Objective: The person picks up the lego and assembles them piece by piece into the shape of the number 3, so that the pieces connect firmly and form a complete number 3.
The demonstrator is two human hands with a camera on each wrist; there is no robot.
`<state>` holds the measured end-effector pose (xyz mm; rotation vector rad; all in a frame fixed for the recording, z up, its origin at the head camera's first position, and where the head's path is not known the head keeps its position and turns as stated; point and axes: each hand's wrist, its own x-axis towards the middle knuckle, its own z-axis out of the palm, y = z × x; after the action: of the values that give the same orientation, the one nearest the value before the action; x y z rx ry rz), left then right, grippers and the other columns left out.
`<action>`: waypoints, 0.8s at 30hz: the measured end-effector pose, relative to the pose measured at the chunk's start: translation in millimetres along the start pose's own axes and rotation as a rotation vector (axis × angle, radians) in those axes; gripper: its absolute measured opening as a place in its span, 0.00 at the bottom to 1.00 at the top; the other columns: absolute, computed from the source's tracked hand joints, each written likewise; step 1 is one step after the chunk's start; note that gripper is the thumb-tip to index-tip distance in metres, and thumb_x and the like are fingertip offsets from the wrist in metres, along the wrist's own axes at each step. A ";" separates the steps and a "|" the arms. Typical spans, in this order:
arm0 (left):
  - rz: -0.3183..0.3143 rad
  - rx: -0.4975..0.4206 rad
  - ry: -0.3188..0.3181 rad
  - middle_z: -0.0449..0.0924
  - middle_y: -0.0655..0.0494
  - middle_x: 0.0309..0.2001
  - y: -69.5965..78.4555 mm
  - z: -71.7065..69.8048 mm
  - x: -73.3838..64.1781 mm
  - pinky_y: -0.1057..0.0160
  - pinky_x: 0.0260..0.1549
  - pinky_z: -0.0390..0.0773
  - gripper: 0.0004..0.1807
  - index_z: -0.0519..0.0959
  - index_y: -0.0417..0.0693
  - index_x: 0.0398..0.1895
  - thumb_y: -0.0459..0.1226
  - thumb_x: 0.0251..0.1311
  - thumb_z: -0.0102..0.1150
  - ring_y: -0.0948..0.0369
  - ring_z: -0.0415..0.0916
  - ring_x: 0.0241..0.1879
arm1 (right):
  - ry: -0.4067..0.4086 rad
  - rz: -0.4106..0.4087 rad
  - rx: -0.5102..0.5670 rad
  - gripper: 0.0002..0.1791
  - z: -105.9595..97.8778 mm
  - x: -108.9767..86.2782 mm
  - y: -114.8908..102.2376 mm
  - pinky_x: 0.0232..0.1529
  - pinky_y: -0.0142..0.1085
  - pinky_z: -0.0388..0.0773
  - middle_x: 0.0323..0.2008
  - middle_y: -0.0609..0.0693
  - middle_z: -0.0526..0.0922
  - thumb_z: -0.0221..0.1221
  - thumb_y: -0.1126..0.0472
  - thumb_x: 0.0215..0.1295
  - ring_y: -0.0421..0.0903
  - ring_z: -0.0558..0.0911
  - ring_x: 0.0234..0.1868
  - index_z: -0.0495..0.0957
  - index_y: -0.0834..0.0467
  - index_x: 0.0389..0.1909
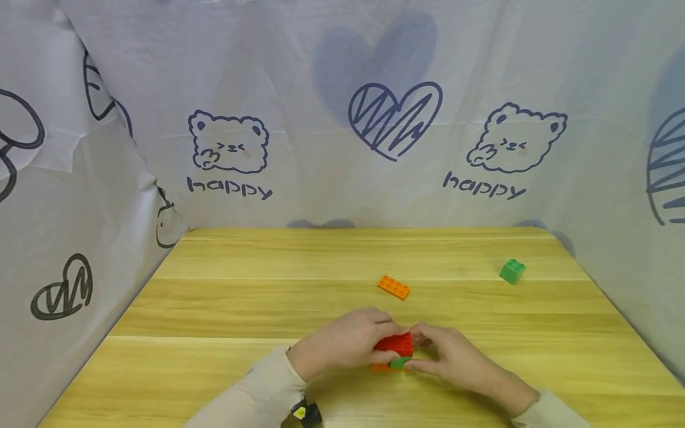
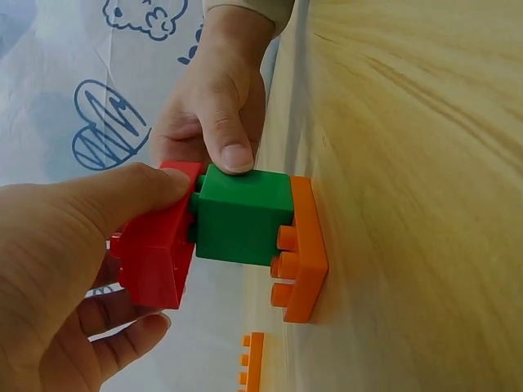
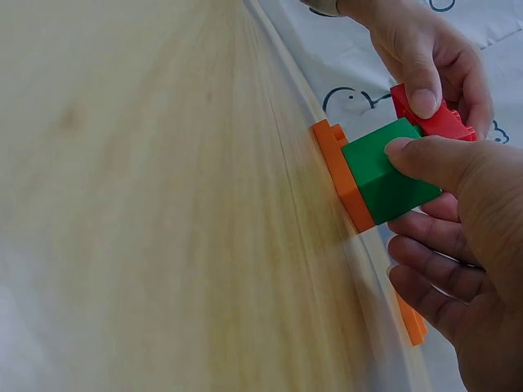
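My left hand [image 1: 350,339] holds a red toy building brick [image 2: 159,253], its thumb on the near side. The red brick stands over the studs of a green brick [image 2: 241,216], slightly tilted, with some green studs showing between them. The green brick sits on one end of an orange studded plate [image 2: 306,261] on the table, leaving several of the plate's studs bare. My right hand [image 1: 460,359] pinches the green brick, the thumb flat on its side in the right wrist view; its other fingers are partly hidden behind the brick.
A second orange plate [image 1: 393,288] lies farther back on the wooden table [image 1: 257,285]. At the back right stands another green brick [image 1: 512,271]. A dark object with a yellow mark [image 1: 306,412] is by my left sleeve. Printed white cloth [image 1: 321,178] hangs behind the table.
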<state>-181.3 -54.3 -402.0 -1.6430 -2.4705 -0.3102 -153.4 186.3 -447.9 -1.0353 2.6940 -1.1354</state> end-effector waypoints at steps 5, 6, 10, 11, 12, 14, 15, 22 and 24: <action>0.013 0.073 -0.005 0.81 0.61 0.44 2.4 -2.0 0.8 0.74 0.43 0.74 0.22 0.80 0.49 0.56 0.51 0.65 0.61 0.68 0.75 0.40 | 0.000 0.003 -0.010 0.18 -0.6 0.5 -1.6 0.45 0.36 0.80 0.44 0.35 0.82 0.63 0.43 0.63 0.36 0.80 0.42 0.76 0.47 0.49; 0.020 0.094 -0.001 0.81 0.61 0.43 3.1 -2.1 0.9 0.74 0.43 0.74 0.21 0.81 0.50 0.55 0.51 0.65 0.61 0.68 0.75 0.40 | 0.000 0.003 -0.012 0.18 -0.5 0.4 -1.9 0.45 0.36 0.80 0.43 0.35 0.82 0.63 0.43 0.63 0.36 0.80 0.42 0.76 0.47 0.48; 0.046 0.168 0.028 0.80 0.63 0.41 6.4 -2.0 0.8 0.74 0.40 0.74 0.20 0.82 0.52 0.51 0.52 0.63 0.62 0.68 0.74 0.37 | 0.000 0.000 -0.016 0.17 0.0 0.2 -1.9 0.45 0.36 0.80 0.44 0.34 0.81 0.63 0.42 0.63 0.35 0.80 0.43 0.75 0.46 0.47; 0.045 0.175 0.034 0.81 0.63 0.41 7.0 -1.6 0.6 0.74 0.40 0.74 0.19 0.82 0.52 0.51 0.52 0.63 0.62 0.68 0.74 0.36 | 0.000 -0.001 -0.015 0.17 0.3 0.1 -1.8 0.45 0.36 0.80 0.44 0.34 0.81 0.63 0.42 0.63 0.35 0.80 0.43 0.75 0.45 0.47; 0.044 0.179 0.039 0.81 0.63 0.40 7.5 -1.1 0.3 0.74 0.40 0.74 0.19 0.82 0.52 0.51 0.52 0.63 0.62 0.68 0.75 0.36 | 0.000 -0.003 -0.013 0.17 0.6 0.1 -1.8 0.45 0.36 0.80 0.44 0.35 0.81 0.63 0.43 0.63 0.35 0.80 0.43 0.75 0.45 0.47; 0.031 0.169 0.041 0.81 0.63 0.41 8.1 -0.2 -0.1 0.74 0.39 0.74 0.19 0.82 0.52 0.51 0.51 0.63 0.62 0.68 0.75 0.36 | -0.001 -0.005 -0.010 0.17 0.9 0.1 -1.7 0.45 0.36 0.80 0.44 0.35 0.81 0.63 0.43 0.63 0.35 0.80 0.43 0.75 0.45 0.48; 0.025 0.161 0.041 0.81 0.62 0.41 8.3 0.0 -0.3 0.74 0.39 0.74 0.19 0.82 0.52 0.51 0.51 0.63 0.62 0.68 0.75 0.37 | -0.003 -0.005 -0.008 0.17 1.0 0.2 -1.6 0.45 0.36 0.80 0.44 0.35 0.81 0.63 0.43 0.63 0.35 0.80 0.42 0.75 0.45 0.48; 0.000 0.135 0.023 0.82 0.62 0.40 8.6 -1.6 -0.4 0.75 0.40 0.75 0.19 0.83 0.52 0.52 0.51 0.63 0.63 0.68 0.76 0.36 | -0.003 -0.003 -0.014 0.17 1.5 0.5 -1.3 0.44 0.36 0.80 0.44 0.35 0.81 0.62 0.43 0.64 0.35 0.80 0.42 0.75 0.46 0.48; 0.006 0.164 0.022 0.82 0.63 0.39 9.7 -2.6 -0.4 0.74 0.40 0.75 0.20 0.83 0.52 0.52 0.51 0.63 0.63 0.69 0.75 0.35 | -0.002 -0.003 -0.015 0.17 1.4 0.7 -1.5 0.44 0.36 0.80 0.43 0.35 0.81 0.62 0.43 0.64 0.35 0.80 0.42 0.75 0.46 0.47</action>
<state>-172.2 -51.7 -398.8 -1.5721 -2.4029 -0.1203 -152.7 184.2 -447.8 -1.0416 2.7043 -1.1162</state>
